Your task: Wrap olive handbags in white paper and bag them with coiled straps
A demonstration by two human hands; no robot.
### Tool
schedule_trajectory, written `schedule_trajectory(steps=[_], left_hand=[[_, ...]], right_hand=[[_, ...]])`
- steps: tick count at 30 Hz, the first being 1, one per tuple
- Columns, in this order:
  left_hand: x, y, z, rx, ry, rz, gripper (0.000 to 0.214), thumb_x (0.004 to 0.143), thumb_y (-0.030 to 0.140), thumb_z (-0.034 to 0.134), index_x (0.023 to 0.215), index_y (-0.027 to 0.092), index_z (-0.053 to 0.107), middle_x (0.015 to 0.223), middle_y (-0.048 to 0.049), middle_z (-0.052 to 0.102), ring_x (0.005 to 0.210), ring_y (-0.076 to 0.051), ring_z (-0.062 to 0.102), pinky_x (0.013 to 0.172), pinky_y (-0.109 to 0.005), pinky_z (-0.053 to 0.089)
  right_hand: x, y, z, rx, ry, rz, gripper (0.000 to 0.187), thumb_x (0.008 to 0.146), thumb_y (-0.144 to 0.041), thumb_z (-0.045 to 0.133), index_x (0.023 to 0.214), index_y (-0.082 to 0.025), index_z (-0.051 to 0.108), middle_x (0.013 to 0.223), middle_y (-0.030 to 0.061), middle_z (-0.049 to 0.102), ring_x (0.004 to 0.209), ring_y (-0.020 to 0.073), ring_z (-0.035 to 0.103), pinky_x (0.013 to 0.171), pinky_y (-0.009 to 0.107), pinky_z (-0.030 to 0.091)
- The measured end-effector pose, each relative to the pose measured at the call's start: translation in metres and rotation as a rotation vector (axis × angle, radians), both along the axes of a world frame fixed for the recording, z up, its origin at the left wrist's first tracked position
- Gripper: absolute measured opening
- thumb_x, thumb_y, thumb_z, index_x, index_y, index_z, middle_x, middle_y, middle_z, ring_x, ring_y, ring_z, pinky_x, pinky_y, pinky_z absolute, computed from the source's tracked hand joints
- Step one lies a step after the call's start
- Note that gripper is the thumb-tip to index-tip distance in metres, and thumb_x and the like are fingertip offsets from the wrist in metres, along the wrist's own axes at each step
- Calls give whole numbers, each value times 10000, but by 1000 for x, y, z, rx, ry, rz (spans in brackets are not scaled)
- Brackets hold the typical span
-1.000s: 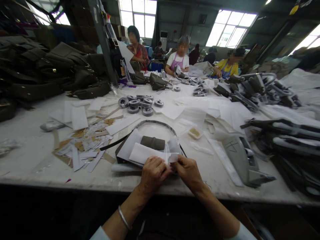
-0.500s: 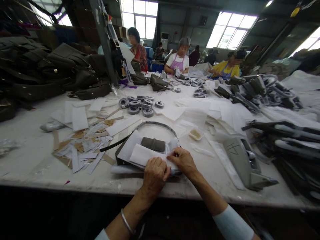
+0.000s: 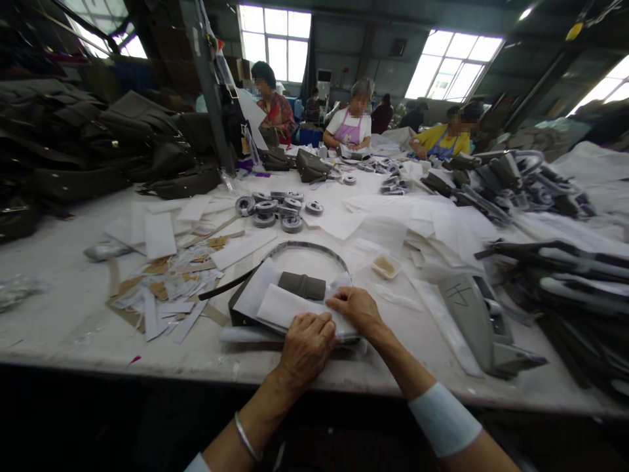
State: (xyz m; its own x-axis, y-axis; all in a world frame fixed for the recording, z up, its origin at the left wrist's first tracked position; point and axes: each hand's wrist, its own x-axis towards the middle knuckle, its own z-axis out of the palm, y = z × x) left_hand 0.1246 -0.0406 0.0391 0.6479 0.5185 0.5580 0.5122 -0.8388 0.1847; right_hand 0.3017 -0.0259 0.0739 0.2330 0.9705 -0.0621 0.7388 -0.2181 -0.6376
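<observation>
A dark olive handbag (image 3: pixel 240 312) lies on the worktable near its front edge, partly covered by white paper (image 3: pixel 285 307). A grey-green tab (image 3: pixel 301 286) shows between the sheets, and the bag's strap (image 3: pixel 314 246), mostly in a grey wrap, arches behind. My left hand (image 3: pixel 308 346) is closed over the near edge of the bag, its fingers bent on the paper. Just to its right, my right hand (image 3: pixel 358 311) pinches the white paper at the bag's right side, with thumb and forefinger together. Their fingertips hide what lies under them.
Paper and cardboard scraps (image 3: pixel 170 295) lie to the left. Behind the bag are wrapped strap coils (image 3: pixel 278 208). A small plastic tub (image 3: pixel 385 267) and a grey tape dispenser (image 3: pixel 469 321) stand to the right. Bag piles (image 3: pixel 162 147) rise at left; co-workers (image 3: pixel 348 124) sit across the table.
My right hand has shifted slightly, its forearm lower and its fingers still pinching the paper. My left hand stays at the bag's near edge, its fingers slightly more extended.
</observation>
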Motion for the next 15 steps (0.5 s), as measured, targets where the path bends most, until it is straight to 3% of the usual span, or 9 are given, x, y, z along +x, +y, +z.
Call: schedule_trajectory(steps=[2, 7, 12, 15], left_hand=[[0, 0, -1, -19, -14, 10, 152, 952, 333, 518, 1015, 206, 573, 1102, -45, 693, 926, -233, 612, 815, -413, 457], [-2, 0, -2, -21, -81, 33, 181, 936, 373, 549, 971, 197, 577, 1252, -107, 632, 986, -246, 619, 827, -406, 477], [-1, -1, 0, -144, -146, 58, 340, 862, 363, 677, 1108, 177, 535, 970, -72, 696, 871, -243, 638, 790, -392, 499], [-2, -1, 1, -202, -161, 69, 464, 775, 350, 775, 1121, 178, 519, 953, -64, 689, 866, -252, 641, 794, -399, 509]], right_hand=[[1, -1, -3, 26, 15, -3, 164, 777, -394, 681, 706, -255, 733, 711, -19, 719, 695, 159, 626, 632, 256, 370], [4, -6, -8, 120, 73, -26, 248, 820, -425, 620, 723, -219, 718, 713, -6, 692, 682, 152, 599, 616, 245, 391], [2, -7, -7, 205, 96, -35, 249, 792, -391, 648, 627, -205, 664, 658, -9, 627, 648, 147, 543, 616, 254, 378], [-1, -6, 0, 249, 146, 0, 255, 784, -379, 661, 603, -199, 645, 656, -10, 613, 658, 143, 541, 645, 256, 399]])
